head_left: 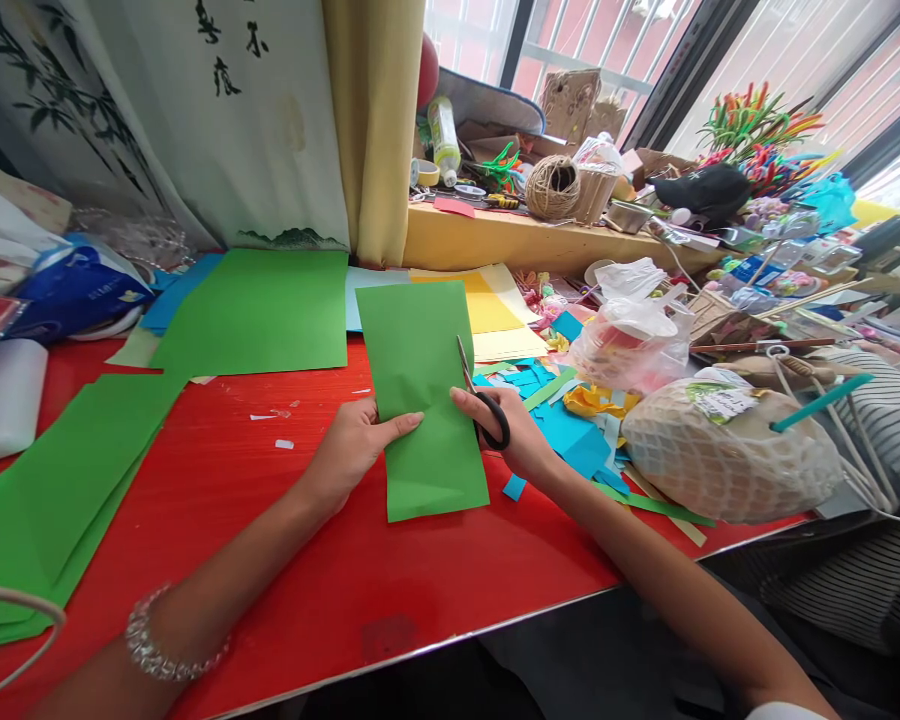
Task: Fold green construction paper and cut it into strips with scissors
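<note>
A folded green paper sheet (420,390) lies upright on the red table (270,520). My left hand (356,445) presses on its left edge, fingers stretched flat across the paper and thumb beneath the edge. My right hand (506,430) grips black-handled scissors (480,400) at the sheet's right edge, blades pointing up and away along the paper. A beaded bracelet (161,645) circles my left wrist.
Larger green sheets lie at the back (259,310) and at the left (52,500). Blue and yellow paper scraps (570,410) pile right of the scissors. A netted white bundle (727,455), plastic bags (630,330) and a cluttered sill with twine (551,187) crowd the right.
</note>
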Demonstrator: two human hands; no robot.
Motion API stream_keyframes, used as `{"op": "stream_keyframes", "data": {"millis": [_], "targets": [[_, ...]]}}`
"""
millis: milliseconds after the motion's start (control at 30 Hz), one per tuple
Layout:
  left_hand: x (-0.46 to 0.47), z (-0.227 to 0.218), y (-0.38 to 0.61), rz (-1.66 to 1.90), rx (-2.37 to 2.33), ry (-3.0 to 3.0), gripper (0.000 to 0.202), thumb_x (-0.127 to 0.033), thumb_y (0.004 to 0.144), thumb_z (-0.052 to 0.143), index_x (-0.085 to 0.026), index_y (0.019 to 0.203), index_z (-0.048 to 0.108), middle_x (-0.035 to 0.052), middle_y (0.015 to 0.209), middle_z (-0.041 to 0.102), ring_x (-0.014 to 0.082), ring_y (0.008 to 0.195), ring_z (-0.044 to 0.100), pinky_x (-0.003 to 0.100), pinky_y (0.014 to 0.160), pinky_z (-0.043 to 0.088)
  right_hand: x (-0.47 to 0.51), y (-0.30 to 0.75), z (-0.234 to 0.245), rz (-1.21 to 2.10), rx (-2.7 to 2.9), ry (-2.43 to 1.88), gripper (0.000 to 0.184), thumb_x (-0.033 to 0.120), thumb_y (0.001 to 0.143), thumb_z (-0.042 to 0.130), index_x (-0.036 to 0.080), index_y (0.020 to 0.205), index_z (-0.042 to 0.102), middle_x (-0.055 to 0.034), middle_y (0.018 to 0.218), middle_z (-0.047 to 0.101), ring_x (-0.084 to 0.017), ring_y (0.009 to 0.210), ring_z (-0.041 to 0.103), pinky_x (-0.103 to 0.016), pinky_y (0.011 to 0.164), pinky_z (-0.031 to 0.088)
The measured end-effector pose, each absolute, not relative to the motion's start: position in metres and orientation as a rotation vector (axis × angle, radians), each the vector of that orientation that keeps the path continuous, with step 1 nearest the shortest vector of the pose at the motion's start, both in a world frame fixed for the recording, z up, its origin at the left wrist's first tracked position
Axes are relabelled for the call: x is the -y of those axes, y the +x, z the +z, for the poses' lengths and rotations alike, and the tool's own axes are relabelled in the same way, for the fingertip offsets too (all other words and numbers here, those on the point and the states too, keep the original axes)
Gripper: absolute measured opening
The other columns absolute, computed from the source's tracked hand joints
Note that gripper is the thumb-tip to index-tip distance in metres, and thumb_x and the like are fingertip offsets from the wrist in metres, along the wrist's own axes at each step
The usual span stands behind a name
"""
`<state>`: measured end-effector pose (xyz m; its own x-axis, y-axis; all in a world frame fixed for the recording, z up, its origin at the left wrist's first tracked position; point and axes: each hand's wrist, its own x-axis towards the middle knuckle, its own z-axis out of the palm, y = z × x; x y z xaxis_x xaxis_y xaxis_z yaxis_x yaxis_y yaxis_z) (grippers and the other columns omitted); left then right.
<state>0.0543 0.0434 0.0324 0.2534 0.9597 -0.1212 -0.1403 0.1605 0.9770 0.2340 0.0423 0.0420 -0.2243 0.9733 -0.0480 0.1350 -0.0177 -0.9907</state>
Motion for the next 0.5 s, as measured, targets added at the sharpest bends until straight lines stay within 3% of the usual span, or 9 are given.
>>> {"op": "stream_keyframes", "data": {"millis": [500], "targets": [[-0.0409, 0.0338, 0.0559, 0.955, -0.973, 1.099, 0.032, -0.035, 0.064, 0.073, -0.016, 0.089, 0.069, 0.0068, 0.092, 0.073, 0.026, 0.087, 0.067, 0.037, 0.078, 0.053, -0.043, 0.2361, 0.0476, 1.274, 1.461, -1.246, 0.048, 0.055, 0.069, 0.063, 0.019, 0.052, 0.037, 0.0072, 0.045, 0.033, -0.005, 0.039, 0.033, -0.02, 0.036, 0.023]]}}
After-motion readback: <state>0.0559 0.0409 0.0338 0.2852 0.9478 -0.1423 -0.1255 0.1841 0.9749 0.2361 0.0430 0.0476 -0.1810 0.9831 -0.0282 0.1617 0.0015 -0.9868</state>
